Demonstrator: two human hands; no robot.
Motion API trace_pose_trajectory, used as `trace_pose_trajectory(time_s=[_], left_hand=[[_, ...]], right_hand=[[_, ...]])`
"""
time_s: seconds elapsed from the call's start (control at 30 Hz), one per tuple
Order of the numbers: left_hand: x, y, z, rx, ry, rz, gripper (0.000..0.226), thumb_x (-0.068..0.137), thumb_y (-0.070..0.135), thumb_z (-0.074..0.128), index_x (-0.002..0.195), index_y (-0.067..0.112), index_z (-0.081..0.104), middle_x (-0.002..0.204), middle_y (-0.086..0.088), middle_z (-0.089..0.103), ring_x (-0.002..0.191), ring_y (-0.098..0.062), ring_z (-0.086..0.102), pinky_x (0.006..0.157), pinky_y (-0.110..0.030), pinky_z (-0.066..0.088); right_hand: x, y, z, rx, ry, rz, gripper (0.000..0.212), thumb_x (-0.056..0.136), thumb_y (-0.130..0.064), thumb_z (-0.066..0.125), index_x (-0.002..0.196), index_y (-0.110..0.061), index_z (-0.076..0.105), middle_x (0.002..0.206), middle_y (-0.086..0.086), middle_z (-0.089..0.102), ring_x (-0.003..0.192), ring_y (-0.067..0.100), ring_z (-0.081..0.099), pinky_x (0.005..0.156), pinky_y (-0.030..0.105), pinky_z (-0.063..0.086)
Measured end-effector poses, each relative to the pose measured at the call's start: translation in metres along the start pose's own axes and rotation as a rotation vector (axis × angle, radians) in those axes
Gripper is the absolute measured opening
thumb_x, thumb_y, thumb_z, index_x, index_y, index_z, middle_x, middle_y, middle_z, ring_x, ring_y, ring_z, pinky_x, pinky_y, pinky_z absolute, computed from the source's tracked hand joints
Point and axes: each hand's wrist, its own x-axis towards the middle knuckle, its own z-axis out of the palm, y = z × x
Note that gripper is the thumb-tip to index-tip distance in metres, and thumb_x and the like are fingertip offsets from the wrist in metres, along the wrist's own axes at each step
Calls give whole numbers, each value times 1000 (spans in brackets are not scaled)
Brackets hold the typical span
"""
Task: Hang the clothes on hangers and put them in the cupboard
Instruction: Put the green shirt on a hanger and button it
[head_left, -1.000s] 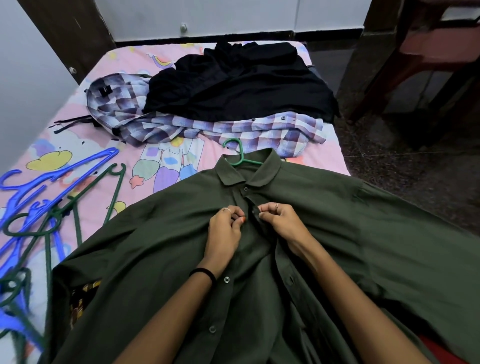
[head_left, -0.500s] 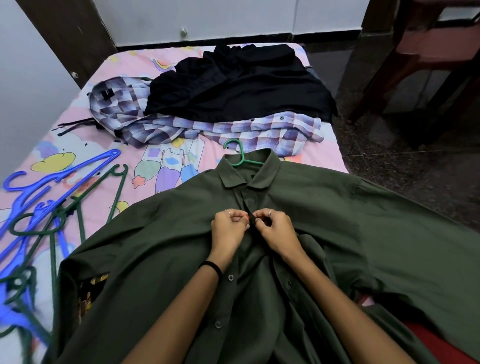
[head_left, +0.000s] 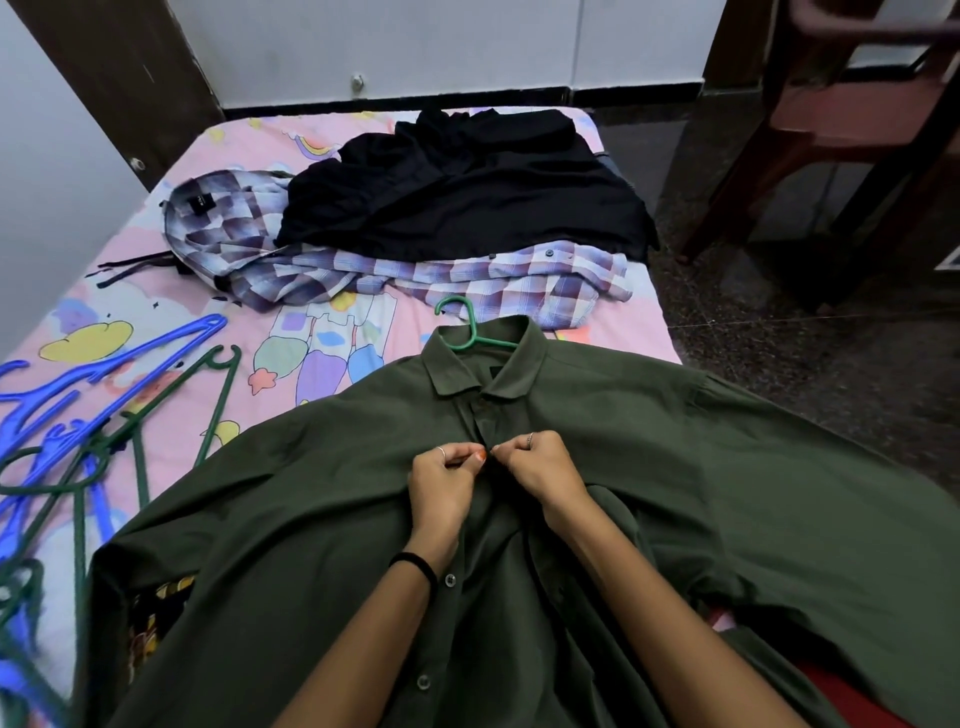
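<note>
An olive-green shirt (head_left: 675, 493) is spread front-up across the near end of the bed (head_left: 171, 249), its collar pointing to the far side; a green hanger (head_left: 470, 332) is seated inside it, only the hook and a short length of the neck being seen above the collar. The placket is gripped just below the collar by both hands; the left hand (head_left: 441, 483) is curled, with thumb and forefinger pinched on the left edge of the placket; the right hand (head_left: 540, 467) is likewise curled and pinched on the right edge, the 2 sets of fingertips almost touching; whether a button lies between them cannot be told. A ring is worn on each hand, and a black band (head_left: 415, 564) on the left wrist; 2 buttons are seen lower on the placket, beside the left forearm.

Beyond the collar a checked shirt (head_left: 467, 283) is laid across the bed, and a black garment (head_left: 467, 197) is heaped on it toward the far end. At the left edge a tangle of blue hangers (head_left: 104, 364) and dark green hangers (head_left: 208, 405) is spread on the pink cartoon-print sheet, the nearest ones just beside the left sleeve of the olive-green shirt. A brown chair (head_left: 841, 119) is seen on the speckled floor (head_left: 779, 353) at the far right; a white panelled wall is seen behind the bed.
</note>
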Motion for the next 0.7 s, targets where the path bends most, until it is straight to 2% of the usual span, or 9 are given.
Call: trace_pose_trajectory(time_s=[0.1,0.23,0.37,0.43,0.5,0.63,0.7], left_hand=[[2,-2,2,19,16,-1,14,87,1,64,86,13,72,79,1,70,76,-12,65,80,-24,51],[9,-5,1,77,-17,-5,13,88,1,63,96,2,72,86,-2,69,81,-12,64,76,-17,49],[13,-8,1,98,-64,-38,13,89,-2,60,98,-1,70,92,-9,70,79,-12,62,69,-8,46],[13,-8,0,87,-92,-52,14,90,-4,58,98,-3,69,90,-11,69,74,-9,60,66,-6,45],[13,-8,-1,74,-117,-63,15,90,-5,57,99,-5,69,93,-15,70,74,-10,60,68,-10,47],[10,-8,0,93,-99,-59,16,90,1,59,99,-2,71,98,-14,72,85,-16,64,79,-23,49],[8,-7,1,104,-85,-47,14,90,11,63,93,4,74,92,-8,74,87,-17,68,82,-28,51]], right_hand=[[1,-6,6,64,-23,95,13,75,-4,66,63,-10,65,61,5,61,58,17,56,68,33,53],[-1,-6,10,65,0,108,18,76,0,67,62,-10,60,62,7,62,58,20,60,73,39,58],[-3,-2,11,29,28,75,16,76,-1,69,68,-11,59,66,8,65,56,18,63,71,37,60],[-5,0,11,-2,41,39,16,77,-3,69,69,-12,59,64,8,66,53,15,61,66,31,57],[-6,3,13,-43,69,8,17,77,-6,69,67,-14,58,65,9,67,52,15,61,62,27,54],[-5,8,19,-99,128,-6,20,76,-14,70,62,-20,57,73,7,71,75,24,69,74,35,57],[-5,9,19,-94,123,-21,21,78,-19,70,62,-20,57,73,5,70,77,24,69,76,36,56]])
